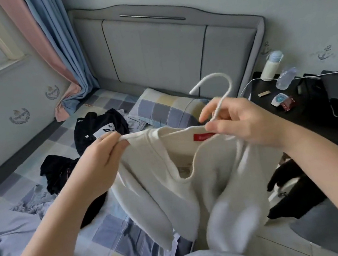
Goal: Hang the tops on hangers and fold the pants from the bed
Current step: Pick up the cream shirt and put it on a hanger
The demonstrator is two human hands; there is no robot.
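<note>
A cream top (171, 184) with a red neck label hangs in front of me above the bed. A white hanger (221, 90) sits inside its neck, hook pointing up. My left hand (104, 156) pinches the top's left shoulder edge. My right hand (239, 122) grips the hanger's neck just under the hook, at the collar. The hanger's arms are mostly hidden inside the fabric. On the checked bedsheet (106, 245) lie a black garment with a white print (101, 130) and another black garment (59, 173).
A checked pillow (161, 107) rests against the grey headboard (163, 48). A black bedside table (291, 106) at right holds a bottle (271, 65), a cable and small items. A black and white cat (289, 184) stands on the floor at right. Crumpled blue bedding (6, 226) lies lower left.
</note>
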